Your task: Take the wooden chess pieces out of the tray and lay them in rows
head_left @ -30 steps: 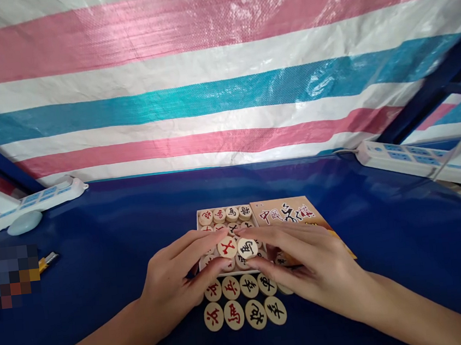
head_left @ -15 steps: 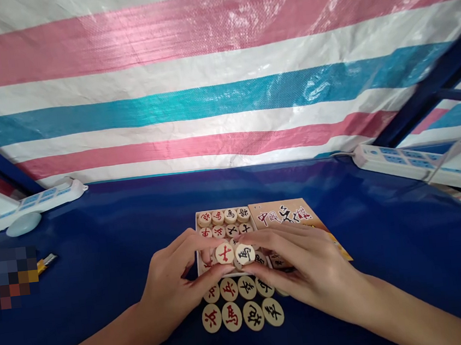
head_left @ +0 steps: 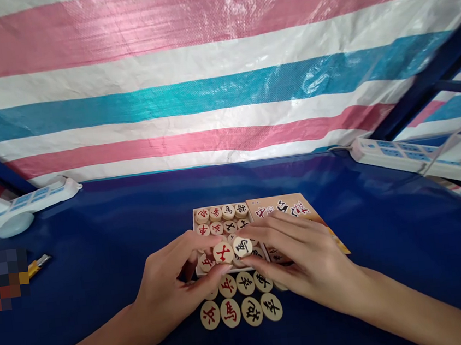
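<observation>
My left hand [head_left: 172,288] pinches a round wooden chess piece with a red character [head_left: 223,253] between thumb and fingers. My right hand [head_left: 301,258] pinches a second piece with a black character [head_left: 242,246] right beside it. Both pieces are held just above the near edge of a small open box [head_left: 197,241] filled with more pieces. Two rows of loose pieces [head_left: 240,310] lie on the blue table in front of the box, under my hands. The box lid [head_left: 284,208], printed with red and black characters, lies to the right, partly under my right hand.
White power strips lie at the far left [head_left: 31,200] and far right [head_left: 410,156] of the blue table [head_left: 97,236]. A pale oval object [head_left: 14,224] and a small yellow-ended tool [head_left: 38,263] sit at the left. A striped tarp [head_left: 203,71] hangs behind.
Both hands, each holding its piece, have drawn slightly toward me over the box's near edge. The view has shifted a little.
</observation>
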The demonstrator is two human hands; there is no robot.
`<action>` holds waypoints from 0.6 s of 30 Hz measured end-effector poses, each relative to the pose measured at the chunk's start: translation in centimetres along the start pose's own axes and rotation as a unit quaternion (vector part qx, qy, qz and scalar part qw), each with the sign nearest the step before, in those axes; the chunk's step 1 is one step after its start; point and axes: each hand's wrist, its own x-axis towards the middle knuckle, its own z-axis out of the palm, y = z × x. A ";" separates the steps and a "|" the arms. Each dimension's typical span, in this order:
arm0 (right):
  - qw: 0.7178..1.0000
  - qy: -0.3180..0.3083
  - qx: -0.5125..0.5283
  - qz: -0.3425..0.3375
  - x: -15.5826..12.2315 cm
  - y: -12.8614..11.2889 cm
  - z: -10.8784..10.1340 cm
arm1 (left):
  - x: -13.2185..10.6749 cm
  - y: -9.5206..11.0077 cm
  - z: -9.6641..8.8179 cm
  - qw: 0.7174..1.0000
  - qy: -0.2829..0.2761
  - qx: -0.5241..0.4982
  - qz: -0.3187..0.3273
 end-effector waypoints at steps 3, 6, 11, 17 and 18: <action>1.000 0.006 0.000 -0.021 -0.1 0.0 0.0 | 0.1 -0.2 0.0 1.000 -0.001 0.007 0.009; 0.999 0.016 0.000 -0.031 -0.1 0.1 0.0 | 0.2 -0.4 0.0 1.000 -0.004 0.002 0.023; 0.999 0.015 0.002 -0.033 0.1 0.1 0.0 | 0.2 -0.4 -0.1 1.000 -0.010 -0.009 0.028; 1.000 0.012 0.001 -0.026 0.0 0.1 -0.1 | 0.2 -0.3 -0.2 0.999 -0.007 -0.017 0.042; 1.000 0.014 0.001 -0.025 -0.1 0.1 -0.1 | 0.2 -0.4 -0.2 0.999 -0.008 -0.016 0.043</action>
